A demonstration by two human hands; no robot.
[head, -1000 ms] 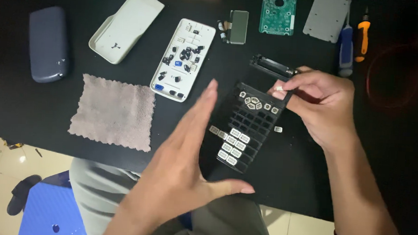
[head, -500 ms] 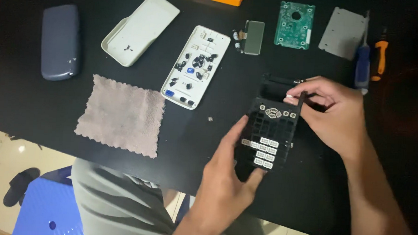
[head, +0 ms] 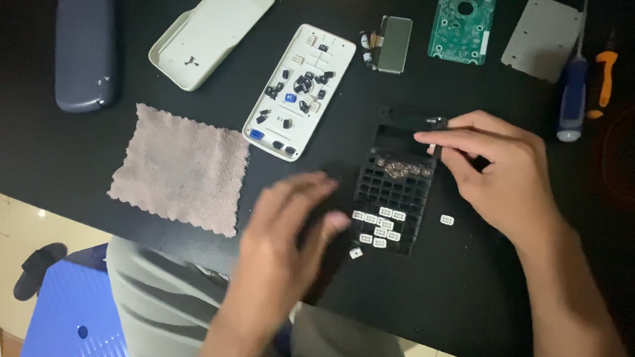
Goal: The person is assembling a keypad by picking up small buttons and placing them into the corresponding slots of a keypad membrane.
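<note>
A black calculator front shell (head: pixel 393 186) lies on the black table (head: pixel 471 295), its grid holding several small white keys. My right hand (head: pixel 499 170) rests on its upper right corner, the index finger stretched along the shell's top. My left hand (head: pixel 285 235), motion-blurred, hovers at the shell's lower left edge with fingers apart and nothing in it. Loose white keys lie at the shell's bottom edge (head: pixel 355 253) and to its right (head: pixel 447 220).
A grey cloth (head: pixel 180 168), a white key tray with dark buttons (head: pixel 300 91), a cream back cover (head: pixel 209 31), a dark blue case (head: pixel 85 50), a small display module (head: pixel 393 43), a green circuit board (head: pixel 462 23), a grey plate (head: pixel 546 35) and two screwdrivers (head: pixel 587 84) lie around.
The shell has gone from being held up between both hands to lying flat on the table. My left hand has let go and slid to its lower left.
</note>
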